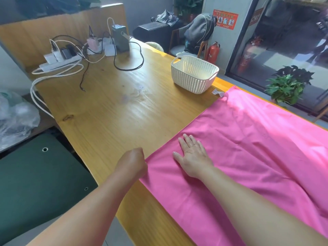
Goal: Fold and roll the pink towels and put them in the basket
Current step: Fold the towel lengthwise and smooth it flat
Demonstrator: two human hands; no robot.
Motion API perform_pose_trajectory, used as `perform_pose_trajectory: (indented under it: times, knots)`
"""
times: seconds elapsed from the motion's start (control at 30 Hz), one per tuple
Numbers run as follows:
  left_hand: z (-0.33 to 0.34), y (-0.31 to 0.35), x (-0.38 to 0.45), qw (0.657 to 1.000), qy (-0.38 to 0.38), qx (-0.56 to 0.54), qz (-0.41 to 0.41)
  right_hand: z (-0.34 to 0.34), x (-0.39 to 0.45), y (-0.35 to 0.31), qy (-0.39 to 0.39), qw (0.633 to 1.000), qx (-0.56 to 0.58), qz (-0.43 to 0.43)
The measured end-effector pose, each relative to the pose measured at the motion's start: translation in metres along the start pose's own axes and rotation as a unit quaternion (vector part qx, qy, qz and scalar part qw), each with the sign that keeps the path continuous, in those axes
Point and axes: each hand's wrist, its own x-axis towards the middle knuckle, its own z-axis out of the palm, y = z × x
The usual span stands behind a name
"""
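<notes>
Pink towel [248,148] spread flat at lower right, right hand [192,155] pressing open-palmed, left hand [134,160] curled at its edge, grip hidden; risk of skewed fold, basket [194,73] well apart at upper centre.

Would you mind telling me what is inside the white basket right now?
The basket looks empty where its inside shows; its near wall hides the bottom, so I cannot rule out something there.

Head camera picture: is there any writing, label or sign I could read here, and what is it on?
Nothing reads clearly.
Red poster on the far wall: small pictures and print, too blurred to read.
Fire extinguisher below it: label too small to read.
Small tag at the pink towel corner: no legible text.
</notes>
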Motion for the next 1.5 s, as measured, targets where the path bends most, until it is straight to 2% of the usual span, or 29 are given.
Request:
perform_pose_trajectory:
  times: [0.07,0.13,0.2,0.23,0.33,0.43,0.53,0.6,0.7,0.77,0.93,1.0,1.07,1.13,1.23,1.3,1.4,1.5]
  knots:
    - [0.007,0.008,-0.001,0.995,0.08,0.024,0.05,-0.006,0.004,-0.002,0.039,0.996,0.078,-0.005]
    - [0.016,0.03,-0.001,0.971,0.155,-0.027,0.181,-0.012,0.011,-0.002,0.1,0.988,0.12,-0.004]
    - [0.029,0.059,0.0,0.944,0.137,-0.052,0.294,-0.018,0.019,0.006,0.138,0.985,0.104,0.011]
    - [0.037,0.069,0.001,0.941,0.106,-0.038,0.32,-0.02,0.023,0.013,0.143,0.986,0.088,0.021]
    - [0.064,0.067,0.005,0.943,0.024,0.066,0.326,-0.019,0.031,0.037,0.101,0.993,0.046,0.039]
    - [0.074,0.05,0.004,0.935,0.019,0.116,0.336,-0.019,0.041,0.065,0.049,0.998,-0.02,0.023]
    - [0.071,0.048,0.002,0.932,0.026,0.13,0.337,-0.034,0.059,0.091,0.039,0.998,-0.044,0.038]
    - [0.07,0.049,-0.001,0.935,0.022,0.125,0.331,-0.044,0.066,0.097,0.05,0.997,-0.019,0.05]
    - [0.065,0.065,0.004,0.948,0.054,0.091,0.3,-0.038,0.061,0.09,0.088,0.996,0.021,0.001]
    - [0.062,0.085,0.012,0.943,0.083,0.072,0.315,-0.029,0.052,0.086,0.079,0.996,0.004,-0.033]
    - [0.073,0.097,0.019,0.936,0.029,0.096,0.338,-0.029,0.06,0.106,0.065,0.995,-0.045,-0.065]
    - [0.075,0.094,0.017,0.927,0.057,0.116,0.352,-0.044,0.076,0.128,0.062,0.995,-0.059,-0.049]
    - [0.071,0.099,0.017,0.925,0.074,0.119,0.354,-0.064,0.094,0.154,0.06,0.996,-0.068,0.006]
    - [0.068,0.117,0.033,0.918,0.124,0.078,0.368,-0.08,0.109,0.173,0.061,0.996,-0.044,0.05]
    - [0.058,0.18,0.07,0.914,0.146,0.041,0.376,-0.088,0.123,0.176,0.105,0.993,0.047,0.028]
    - [0.052,0.227,0.098,0.913,0.111,0.034,0.39,-0.093,0.131,0.183,0.151,0.985,0.079,0.019]
    - [0.07,0.254,0.132,0.911,0.021,0.076,0.405,-0.1,0.137,0.21,0.123,0.99,0.042,0.048]
    - [0.083,0.247,0.141,0.901,0.027,0.113,0.419,-0.096,0.145,0.234,0.118,0.993,-0.011,0.019]
